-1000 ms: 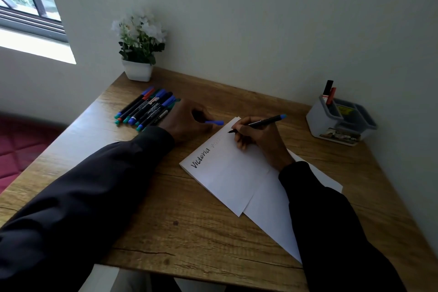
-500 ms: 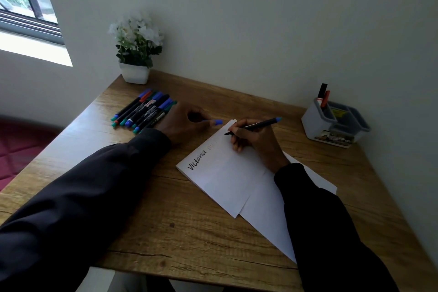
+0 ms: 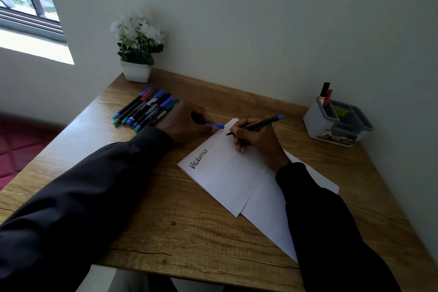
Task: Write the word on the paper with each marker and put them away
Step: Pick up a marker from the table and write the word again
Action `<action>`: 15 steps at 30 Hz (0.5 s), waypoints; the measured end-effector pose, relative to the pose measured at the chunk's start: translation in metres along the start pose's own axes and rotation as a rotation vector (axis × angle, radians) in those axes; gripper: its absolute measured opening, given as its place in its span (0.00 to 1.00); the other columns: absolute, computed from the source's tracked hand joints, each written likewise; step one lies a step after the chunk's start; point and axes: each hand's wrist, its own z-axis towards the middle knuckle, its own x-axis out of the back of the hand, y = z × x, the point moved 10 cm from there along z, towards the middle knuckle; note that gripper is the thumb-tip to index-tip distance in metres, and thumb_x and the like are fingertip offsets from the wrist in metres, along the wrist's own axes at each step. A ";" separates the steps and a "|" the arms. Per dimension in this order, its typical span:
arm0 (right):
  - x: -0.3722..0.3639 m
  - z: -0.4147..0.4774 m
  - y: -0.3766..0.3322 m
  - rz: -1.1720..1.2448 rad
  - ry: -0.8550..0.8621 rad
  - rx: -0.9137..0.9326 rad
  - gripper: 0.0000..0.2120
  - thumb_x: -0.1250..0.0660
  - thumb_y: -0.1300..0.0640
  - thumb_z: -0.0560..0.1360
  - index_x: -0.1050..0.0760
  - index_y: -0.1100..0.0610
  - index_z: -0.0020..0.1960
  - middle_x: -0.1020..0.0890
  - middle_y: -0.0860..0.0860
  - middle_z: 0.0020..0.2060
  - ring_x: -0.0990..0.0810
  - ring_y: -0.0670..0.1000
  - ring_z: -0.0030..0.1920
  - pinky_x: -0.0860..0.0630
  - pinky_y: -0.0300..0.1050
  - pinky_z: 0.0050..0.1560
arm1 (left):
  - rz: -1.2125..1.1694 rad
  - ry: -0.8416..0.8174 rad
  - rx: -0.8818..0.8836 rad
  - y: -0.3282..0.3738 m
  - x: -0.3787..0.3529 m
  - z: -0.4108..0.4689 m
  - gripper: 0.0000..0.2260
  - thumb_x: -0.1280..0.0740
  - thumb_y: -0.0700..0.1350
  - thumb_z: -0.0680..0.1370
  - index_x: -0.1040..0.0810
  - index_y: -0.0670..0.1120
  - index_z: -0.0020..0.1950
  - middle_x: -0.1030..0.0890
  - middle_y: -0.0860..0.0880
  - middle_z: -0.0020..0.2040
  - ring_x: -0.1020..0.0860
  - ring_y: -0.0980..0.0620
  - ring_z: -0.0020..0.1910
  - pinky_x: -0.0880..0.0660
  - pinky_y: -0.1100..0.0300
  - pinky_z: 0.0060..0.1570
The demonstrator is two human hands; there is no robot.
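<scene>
The black marker (image 3: 258, 123) with the blue end is slanting in the right grip (image 3: 256, 142), whose fingers are clamping round its barrel. Its tip is pointing down at the far end of the paper (image 3: 227, 178); whether it is touching the sheet cannot be told. The paper is lying askew in the middle of the worktop (image 3: 166, 220), showing the word "Victoria" (image 3: 198, 161) in dark ink near its left edge, and a much fainter word (image 3: 212, 143) is following it on the same line. A second sheet (image 3: 267, 216) is sticking out from under it on the right. The left grip (image 3: 184, 123) is resting on the worktop just beside the paper's far corner, its fingers curling round a blue cap (image 3: 214, 125) that is poking out towards the sheet. Behind that grip a row of markers (image 3: 147, 109) is lying side by side on the wood. At the far right a grey organiser (image 3: 336, 123) is standing near the wall, holding two upright markers (image 3: 326, 95), one black and one red. A white potted plant (image 3: 138, 47) is sitting in the far left corner.
</scene>
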 end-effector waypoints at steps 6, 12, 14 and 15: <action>-0.001 0.000 0.000 0.013 -0.001 -0.001 0.03 0.31 0.65 0.79 0.19 0.64 0.47 0.17 0.58 0.33 0.20 0.54 0.30 0.21 0.43 0.32 | 0.036 -0.012 -0.004 0.000 -0.001 -0.001 0.06 0.25 0.44 0.73 0.16 0.46 0.48 0.16 0.53 0.45 0.18 0.59 0.43 0.20 0.65 0.43; -0.001 0.000 0.000 0.017 -0.005 0.009 0.04 0.31 0.66 0.79 0.19 0.64 0.46 0.17 0.59 0.34 0.19 0.55 0.30 0.21 0.43 0.32 | 0.057 -0.017 -0.017 0.001 -0.002 0.000 0.06 0.25 0.43 0.73 0.17 0.45 0.48 0.16 0.52 0.46 0.20 0.61 0.43 0.21 0.69 0.43; -0.002 0.001 -0.001 0.010 -0.007 0.014 0.04 0.31 0.66 0.79 0.19 0.64 0.46 0.17 0.59 0.34 0.19 0.54 0.30 0.21 0.43 0.32 | 0.059 -0.004 -0.021 0.000 -0.002 0.001 0.06 0.25 0.44 0.73 0.17 0.44 0.48 0.17 0.53 0.45 0.20 0.62 0.42 0.23 0.71 0.41; -0.001 0.001 -0.001 0.010 -0.007 0.014 0.04 0.31 0.66 0.79 0.20 0.64 0.47 0.17 0.58 0.34 0.19 0.54 0.30 0.21 0.43 0.31 | 0.059 0.001 -0.021 -0.001 -0.002 0.002 0.07 0.24 0.43 0.73 0.17 0.44 0.48 0.17 0.53 0.45 0.20 0.62 0.42 0.24 0.72 0.40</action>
